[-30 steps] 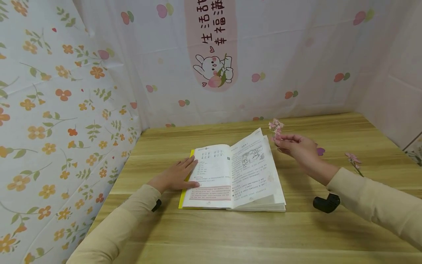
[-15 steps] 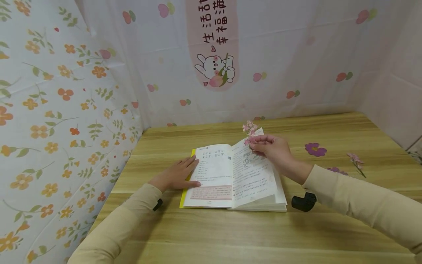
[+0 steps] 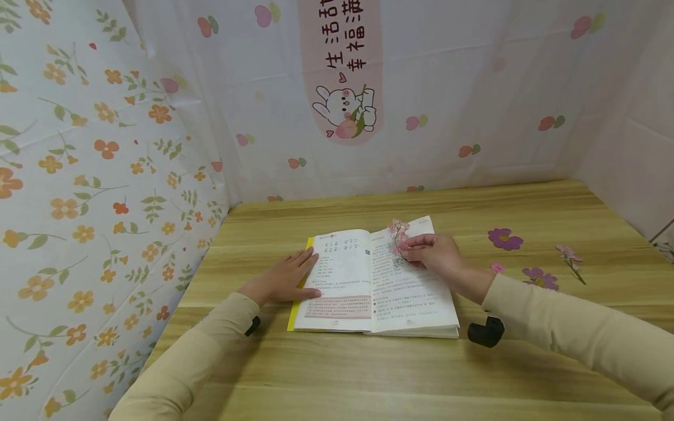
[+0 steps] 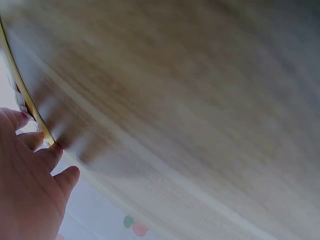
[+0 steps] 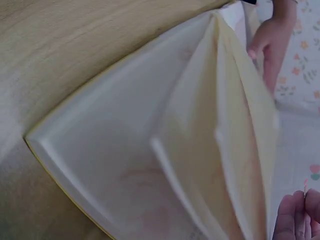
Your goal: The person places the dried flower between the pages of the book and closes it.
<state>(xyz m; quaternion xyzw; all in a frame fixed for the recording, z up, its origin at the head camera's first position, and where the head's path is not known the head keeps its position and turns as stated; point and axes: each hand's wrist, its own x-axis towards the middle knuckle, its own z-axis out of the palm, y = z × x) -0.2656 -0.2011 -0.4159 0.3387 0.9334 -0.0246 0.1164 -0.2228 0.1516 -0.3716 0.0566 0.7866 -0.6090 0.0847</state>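
An open book (image 3: pixel 337 278) with a yellow cover edge lies on the wooden table. My left hand (image 3: pixel 281 278) rests on its left edge, fingers extended over the page margin; the left wrist view shows the left hand (image 4: pixel 30 175) along the book's edge. My right hand (image 3: pixel 434 255) pinches a pink flower sprig (image 3: pixel 398 231) by its stem, over the upper part of the right page. In the right wrist view, the right hand (image 5: pixel 300 212) shows at the lower right corner, and several pages (image 5: pixel 240 125) stand fanned apart.
To the right of the book lie two purple flowers, one farther back (image 3: pixel 505 238) and one nearer (image 3: pixel 540 278), a small pink flower (image 3: pixel 497 268) and another pink sprig (image 3: pixel 571 263). Printed curtains (image 3: pixel 447 88) hang behind the table and at its left.
My right hand has carried the pink sprig leftward from beside the book, then lowered it toward the right page. The right page's raised corner has dropped. My left hand stays in place.
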